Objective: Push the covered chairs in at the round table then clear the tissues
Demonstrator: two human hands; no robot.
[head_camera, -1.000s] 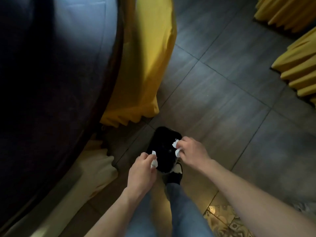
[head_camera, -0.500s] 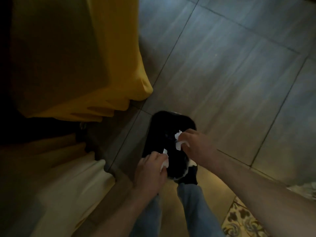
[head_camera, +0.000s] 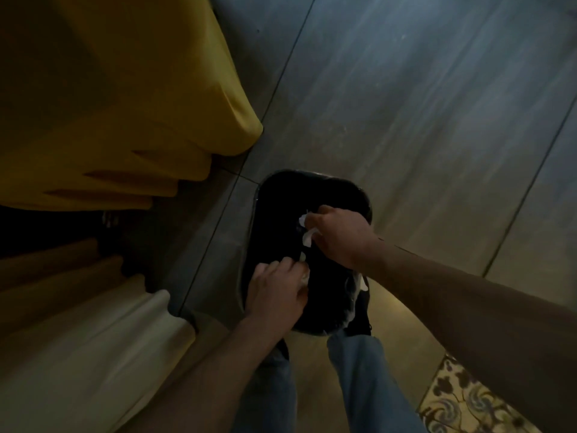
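A black bin lined with a dark bag stands on the floor right in front of my feet. My right hand is over its opening, closed on a crumpled white tissue. My left hand hovers over the bin's near left side, pinching a smaller white tissue between fingers and thumb. A chair in a yellow cover fills the upper left.
A cream cloth hangs down at the lower left, beside the yellow chair cover. Grey floor tiles stretch to the right and ahead. A patterned tile lies at the lower right. My jeans and dark shoes are just below the bin.
My view has dropped closer to the bin and both hands have moved lower, over its opening. Each hand still holds its tissue.
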